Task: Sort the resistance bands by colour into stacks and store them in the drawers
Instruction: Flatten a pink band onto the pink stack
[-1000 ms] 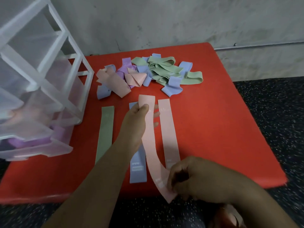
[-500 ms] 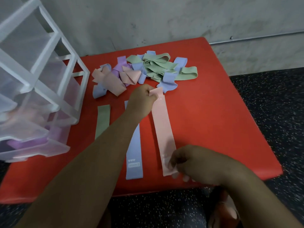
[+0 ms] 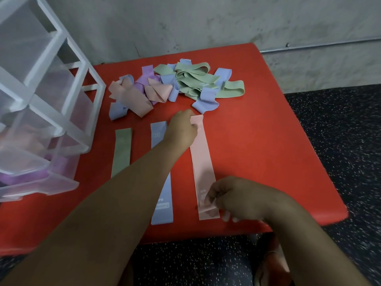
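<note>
Three flat bands lie side by side on the red table: a green band, a blue band and a pink band. My left hand pinches the pink band's far end. My right hand pinches its near end, lifting a corner off the one below. A tangled pile of loose bands in pink, purple, blue and green lies at the back of the table. My left forearm covers the middle of the blue band.
A translucent white drawer unit stands on the table's left side, its lowest drawer pulled out with purple bands inside. A grey wall rises behind the table. Dark speckled floor surrounds it.
The pink band I held curved in the air now lies flat on top of the other pink band. Both hands moved with it, the left further from me, the right down to the table.
</note>
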